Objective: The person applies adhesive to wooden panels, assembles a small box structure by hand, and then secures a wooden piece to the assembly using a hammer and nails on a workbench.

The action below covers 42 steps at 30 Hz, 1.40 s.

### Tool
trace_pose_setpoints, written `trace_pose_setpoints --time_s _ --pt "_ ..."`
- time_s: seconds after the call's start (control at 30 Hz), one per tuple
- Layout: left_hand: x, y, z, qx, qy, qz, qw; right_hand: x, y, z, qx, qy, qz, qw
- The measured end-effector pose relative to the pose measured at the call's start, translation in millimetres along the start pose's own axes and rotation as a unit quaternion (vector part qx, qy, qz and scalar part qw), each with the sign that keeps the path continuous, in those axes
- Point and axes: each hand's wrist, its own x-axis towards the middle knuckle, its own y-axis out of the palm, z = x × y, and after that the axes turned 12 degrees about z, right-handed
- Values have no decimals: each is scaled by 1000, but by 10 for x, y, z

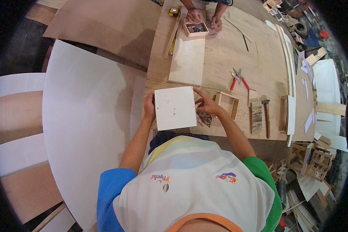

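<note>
A white square wooden panel (174, 110), with a few small holes or marks near its middle, faces up in front of my body. My left hand (149, 106) grips its left edge, the fingers partly hidden behind it. At the upper right corner and right edge, my right hand (207, 104) holds it with the index finger stretched along the corner. What lies under the panel is hidden. Close to my right hand are a dark, brown-patterned piece (205, 119) and a small open wooden frame (232, 109).
Red-handled pliers (239, 80), a hammer (266, 118) and a rough wood block (256, 117) lie on the table's right. Across it, another person's hands (195, 16) work at a small wooden box (195, 30) of metal bits. A tape measure (174, 12) lies nearby. Large boards (89, 131) spread at left.
</note>
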Motion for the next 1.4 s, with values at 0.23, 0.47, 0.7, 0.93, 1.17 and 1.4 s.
trace_pose_setpoints --time_s 0.23,0.47,0.7,0.93,1.17,1.4 --pt "-17 212 -136 8 1 -24 1000 -71 8 -86 -124 -19 43 991" --pt "44 69 -12 44 15 11 999 -51 235 -154 -201 -86 -72 973" --pt "157 -56 66 88 9 -8 996 -41 277 -154 -153 -3 -76 985" --pt "84 -240 151 98 132 50 985 -19 277 -73 -132 -22 -86 987" --pt "-165 -218 159 116 153 182 964 90 203 -173 -58 -17 -97 993" --pt "-10 -4 -290 185 143 239 942 152 -50 -12 -14 -32 -91 995"
